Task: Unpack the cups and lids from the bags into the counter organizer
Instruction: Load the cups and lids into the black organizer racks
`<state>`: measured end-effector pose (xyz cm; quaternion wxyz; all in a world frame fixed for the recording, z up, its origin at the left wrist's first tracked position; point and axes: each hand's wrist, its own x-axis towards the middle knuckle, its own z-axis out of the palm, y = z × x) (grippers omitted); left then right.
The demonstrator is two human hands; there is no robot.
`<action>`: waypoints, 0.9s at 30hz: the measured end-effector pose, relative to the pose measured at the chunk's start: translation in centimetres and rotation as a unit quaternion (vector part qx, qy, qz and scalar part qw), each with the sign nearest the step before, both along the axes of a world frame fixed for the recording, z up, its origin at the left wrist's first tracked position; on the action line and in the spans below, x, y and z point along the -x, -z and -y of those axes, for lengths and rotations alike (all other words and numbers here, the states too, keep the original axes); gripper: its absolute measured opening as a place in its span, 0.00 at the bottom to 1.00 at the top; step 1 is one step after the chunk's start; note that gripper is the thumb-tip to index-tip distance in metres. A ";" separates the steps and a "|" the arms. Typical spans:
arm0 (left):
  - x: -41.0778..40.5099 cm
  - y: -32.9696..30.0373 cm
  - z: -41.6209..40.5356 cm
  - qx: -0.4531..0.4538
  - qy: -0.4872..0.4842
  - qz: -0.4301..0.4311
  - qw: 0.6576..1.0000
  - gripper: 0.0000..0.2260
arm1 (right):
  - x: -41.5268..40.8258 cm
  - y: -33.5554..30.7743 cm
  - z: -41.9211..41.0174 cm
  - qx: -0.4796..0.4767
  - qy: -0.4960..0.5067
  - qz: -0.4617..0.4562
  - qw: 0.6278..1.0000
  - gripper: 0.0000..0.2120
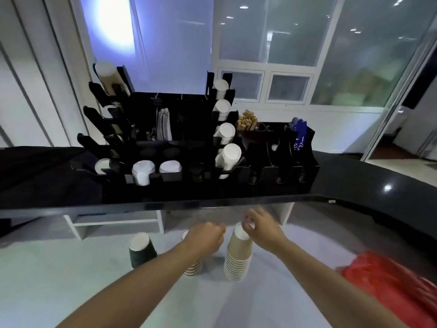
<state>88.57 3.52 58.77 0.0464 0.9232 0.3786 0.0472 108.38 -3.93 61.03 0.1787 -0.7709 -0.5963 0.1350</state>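
Tan cup stack (238, 253) stands upside down on the floor below the counter (354, 185), long axis near vertical, top leaning slightly toward the counter, white base up, rims at the bottom.

Right hand (262, 229) sits at the top of that stack, fingertips (247, 224) curled in and pinching the rim of the top cup's base. Stack hangs straight under the grip, slightly to the left.

Left hand (205, 235) is closed into a loose fist, just left of the tan stack, touching or nearly so. It covers the top of a second, shorter striped stack (192, 268), also upside down and upright. Can't tell if it actually grips that stack; the contact is hidden under the hand.

Black cup stack (142, 253) stands inverted further left, apart from both hands.

Red bag (390, 285) lies on the floor to the right, blurred.

Organizer (194, 147) on the counter: white cups (228, 157) lie tilted in the right-hand column slots, bases facing out; white lids (143, 171) sit in the front row.
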 end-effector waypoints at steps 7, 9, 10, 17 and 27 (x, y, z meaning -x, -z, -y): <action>3.0 2.3 1.0 0.006 -0.037 -0.055 0.998 0.25 | 1.3 5.4 -0.2 0.077 0.008 -0.095 0.992 0.38; 4.0 2.1 1.1 0.020 -0.053 -0.039 0.998 0.23 | 1.5 5.9 -0.3 0.066 0.011 -0.092 0.994 0.36; 4.5 1.8 1.2 0.025 -0.059 -0.028 0.998 0.20 | 1.5 6.0 -0.3 0.061 0.011 -0.084 0.995 0.34; 7.5 -3.4 -1.4 -0.047 -0.071 -0.018 0.996 0.13 | 4.1 -0.7 -3.0 -0.002 -0.039 -0.047 0.998 0.32; 15.5 -16.0 -10.0 -0.197 -0.079 0.037 0.976 0.13 | 11.6 -21.7 -9.9 -0.204 -0.161 -0.009 0.966 0.32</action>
